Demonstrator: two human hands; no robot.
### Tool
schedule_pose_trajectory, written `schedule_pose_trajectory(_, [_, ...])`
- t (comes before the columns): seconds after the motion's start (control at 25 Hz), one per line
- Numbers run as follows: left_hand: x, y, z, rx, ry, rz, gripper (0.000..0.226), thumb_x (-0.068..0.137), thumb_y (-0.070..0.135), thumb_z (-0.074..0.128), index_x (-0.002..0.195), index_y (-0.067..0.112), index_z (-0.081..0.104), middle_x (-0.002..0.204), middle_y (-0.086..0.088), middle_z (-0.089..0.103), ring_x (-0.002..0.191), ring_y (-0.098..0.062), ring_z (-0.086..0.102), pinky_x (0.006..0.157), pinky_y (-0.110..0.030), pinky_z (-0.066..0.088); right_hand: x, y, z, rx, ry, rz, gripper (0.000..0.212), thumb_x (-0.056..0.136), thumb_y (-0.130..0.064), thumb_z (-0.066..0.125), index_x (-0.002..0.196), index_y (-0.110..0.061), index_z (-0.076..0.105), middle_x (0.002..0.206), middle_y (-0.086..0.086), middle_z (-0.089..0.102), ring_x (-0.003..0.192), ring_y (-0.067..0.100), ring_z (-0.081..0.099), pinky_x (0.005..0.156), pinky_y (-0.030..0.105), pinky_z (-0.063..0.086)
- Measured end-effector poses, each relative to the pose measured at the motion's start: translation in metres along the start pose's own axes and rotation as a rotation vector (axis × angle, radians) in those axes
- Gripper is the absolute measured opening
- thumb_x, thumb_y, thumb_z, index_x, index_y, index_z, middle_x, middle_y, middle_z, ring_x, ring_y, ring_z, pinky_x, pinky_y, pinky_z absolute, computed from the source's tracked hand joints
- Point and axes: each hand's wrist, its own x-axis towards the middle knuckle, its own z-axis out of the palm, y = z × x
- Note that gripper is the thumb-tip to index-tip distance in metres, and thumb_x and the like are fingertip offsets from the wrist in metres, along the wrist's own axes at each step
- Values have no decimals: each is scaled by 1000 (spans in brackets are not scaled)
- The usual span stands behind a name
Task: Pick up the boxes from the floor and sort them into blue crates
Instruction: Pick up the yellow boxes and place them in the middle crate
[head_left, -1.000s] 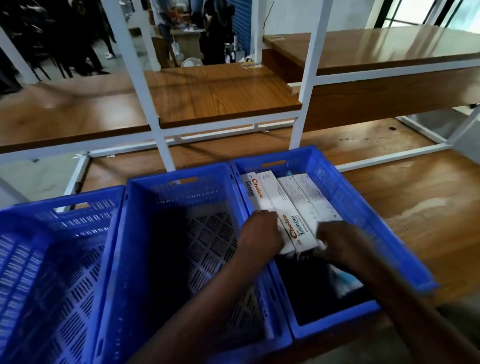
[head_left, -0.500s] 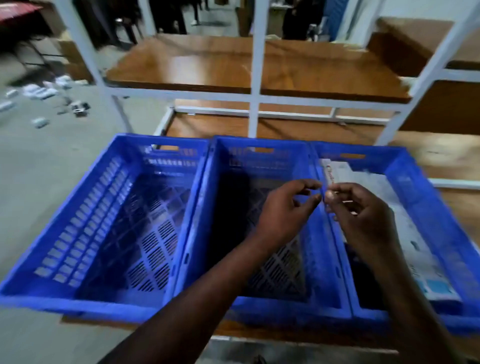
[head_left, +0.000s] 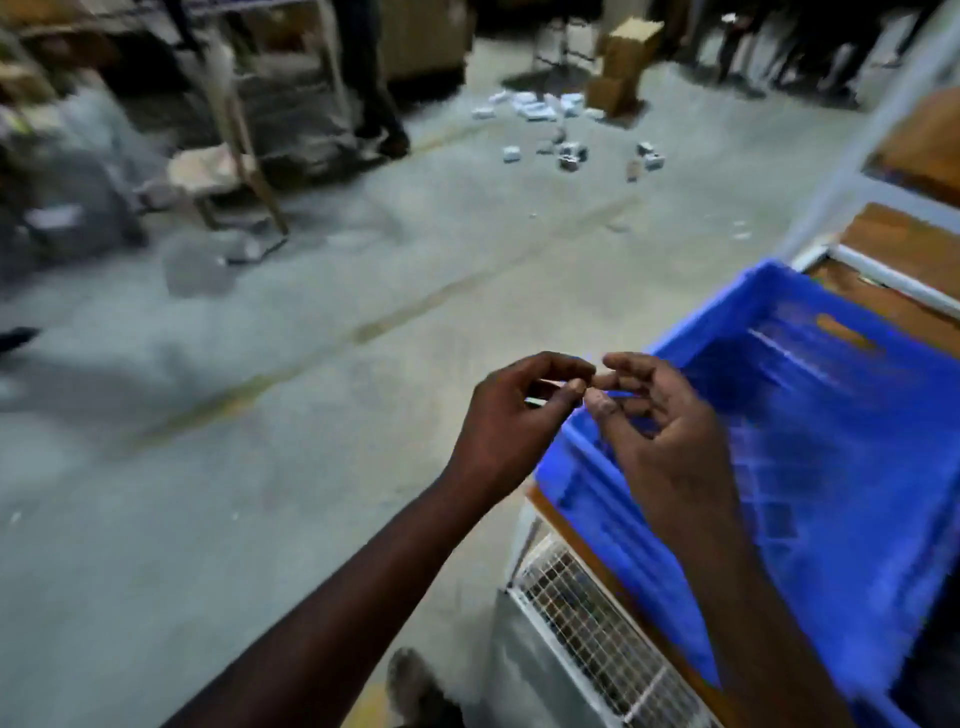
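1. Where I'm at: both hands are up in front of me at the near-left corner of the blue crate (head_left: 810, 467), and neither one has a box in it. My left hand (head_left: 511, 415) is curled, thumb and forefinger tips pressed together; my right hand (head_left: 660, 431) is half open, fingers loosely bent, its tips touching the left's. There might be some tiny scrap pinched between them, but it's too blurry to say.

2. The boxes (head_left: 550, 130) are scattered on the concrete floor (head_left: 260, 467), well away from the crate on its far-left side, next to a stack of cardboard cartons (head_left: 621, 67). So it's a walk, and the crate corner plus the wire-mesh panel (head_left: 587, 623) just below it are right by my legs. Easy to clip one while turning.

3. The whole view is smeared with motion. Move this fast and I could misjudge a step.

4. There's a wooden stool (head_left: 228, 166) and somebody's legs (head_left: 374, 78) off to the left of the box pile. I could bump into either.

5. The boxes look small and light. If I scoop too many at once, I figure some will slip out on the way back.

6. From this distance I can't read any labels, so a box could end up in the wrong crate.
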Motion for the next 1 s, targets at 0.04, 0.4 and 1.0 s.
schedule_pose_trajectory(0.04, [-1, -12, -36, 6, 65, -40, 15, 99, 14, 68, 108, 16, 80, 102, 3, 82, 88, -17, 79, 80, -49, 64, 5, -6, 37, 6, -45, -8, 27, 93, -22, 77, 118, -28, 67, 102, -9, 78, 91, 6, 76, 78, 26, 63])
schedule_pose_trajectory(0.4, [-89, -102, -332, 26, 670, -359, 16, 97, 26, 65, 103, 27, 79, 98, 11, 80, 88, -13, 77, 83, -47, 64, -5, -80, 367, -53, -688, -134, 30, 94, -33, 75, 121, -38, 64, 116, -15, 75, 100, 11, 75, 87, 52, 63])
schedule_pose_trajectory(1.0, [-338, -187, -703, -10, 1652, -720, 14, 99, 34, 69, 108, 30, 79, 98, 12, 79, 92, -7, 75, 87, -43, 64, -229, -247, 874, -97, -1757, -473, 28, 90, -39, 75, 117, -40, 69, 113, -17, 76, 100, 6, 75, 86, 53, 63])
